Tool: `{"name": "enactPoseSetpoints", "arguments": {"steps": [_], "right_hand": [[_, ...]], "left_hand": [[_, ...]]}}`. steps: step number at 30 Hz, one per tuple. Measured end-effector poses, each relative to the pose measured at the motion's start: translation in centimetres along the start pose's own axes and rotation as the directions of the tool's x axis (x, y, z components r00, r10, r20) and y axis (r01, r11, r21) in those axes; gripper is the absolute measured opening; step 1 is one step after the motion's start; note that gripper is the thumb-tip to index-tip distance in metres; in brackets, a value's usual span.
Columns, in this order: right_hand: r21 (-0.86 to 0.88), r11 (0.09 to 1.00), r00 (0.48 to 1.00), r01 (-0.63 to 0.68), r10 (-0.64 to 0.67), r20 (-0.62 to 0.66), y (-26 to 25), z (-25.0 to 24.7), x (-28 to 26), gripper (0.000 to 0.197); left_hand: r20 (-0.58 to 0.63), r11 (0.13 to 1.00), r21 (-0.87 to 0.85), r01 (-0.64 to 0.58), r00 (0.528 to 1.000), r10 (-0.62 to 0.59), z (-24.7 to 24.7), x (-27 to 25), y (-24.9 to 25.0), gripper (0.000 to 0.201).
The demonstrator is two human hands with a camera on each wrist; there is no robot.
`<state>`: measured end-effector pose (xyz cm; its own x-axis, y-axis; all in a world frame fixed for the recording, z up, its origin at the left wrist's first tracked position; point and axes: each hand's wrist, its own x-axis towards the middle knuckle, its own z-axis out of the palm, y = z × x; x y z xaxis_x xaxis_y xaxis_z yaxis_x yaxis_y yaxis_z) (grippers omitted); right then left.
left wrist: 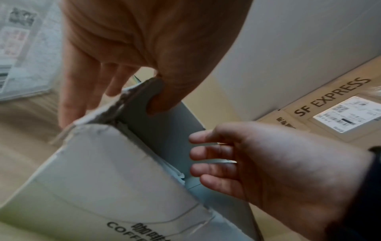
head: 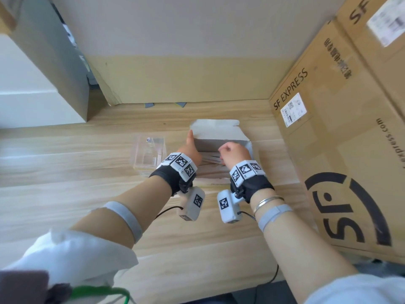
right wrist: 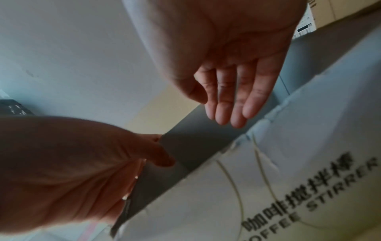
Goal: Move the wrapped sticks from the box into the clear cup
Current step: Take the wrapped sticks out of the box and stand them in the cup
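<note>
With the box (head: 221, 150) pinched by the left hand (head: 190, 150), sticks (head: 211, 160) could be fumbled by the relaxed, empty right hand (head: 233, 153).

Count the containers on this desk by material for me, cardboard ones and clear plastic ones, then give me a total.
White coffee stirrer box: 1
Brown SF Express cartons: at least 2
Clear cup: 1
Total: at least 4
</note>
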<state>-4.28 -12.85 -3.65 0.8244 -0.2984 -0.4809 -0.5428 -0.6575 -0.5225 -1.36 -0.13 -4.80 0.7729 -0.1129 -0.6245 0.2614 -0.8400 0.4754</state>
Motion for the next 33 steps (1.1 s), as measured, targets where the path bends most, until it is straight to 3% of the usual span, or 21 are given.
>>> {"name": "enactPoseSetpoints", "arguments": {"steps": [5, 10, 18, 23, 28, 33], "right_hand": [[-0.060, 0.998, 0.999, 0.034, -0.032, 0.035, 1.0, -0.1, 0.4, 0.034], [-0.146, 0.987, 0.998, 0.067, -0.067, 0.003, 0.9, 0.7, -0.1, 0.039], [-0.325, 0.932, 0.982, 0.161, -0.184, -0.040, 1.1, 2.7, -1.3, 0.033], [-0.352, 0.921, 0.984, 0.168, -0.176, 0.010, 1.1, 3.3, -1.8, 0.031], [-0.404, 0.896, 0.979, 0.186, -0.137, 0.148, 2.0, 4.4, -1.4, 0.055], [-0.550, 0.810, 0.976, 0.201, -0.117, 0.184, 2.7, 4.8, -1.1, 0.051]], "left_hand": [[-0.043, 0.993, -0.113, 0.022, 0.999, -0.027, -0.2, 0.5, -0.4, 0.079], [-0.133, 0.970, -0.223, -0.100, 0.989, 0.071, 0.0, 0.4, -0.6, 0.082], [-0.192, 0.954, -0.215, -0.207, 0.967, 0.167, 1.8, -0.3, -1.8, 0.065], [-0.204, 0.949, -0.234, -0.210, 0.965, 0.163, 2.3, -1.1, -2.1, 0.068], [-0.180, 0.956, -0.224, -0.190, 0.972, 0.151, 2.5, -1.0, -2.1, 0.068], [-0.175, 0.955, -0.246, -0.168, 0.976, 0.127, 2.8, -1.3, -2.1, 0.065]]}}
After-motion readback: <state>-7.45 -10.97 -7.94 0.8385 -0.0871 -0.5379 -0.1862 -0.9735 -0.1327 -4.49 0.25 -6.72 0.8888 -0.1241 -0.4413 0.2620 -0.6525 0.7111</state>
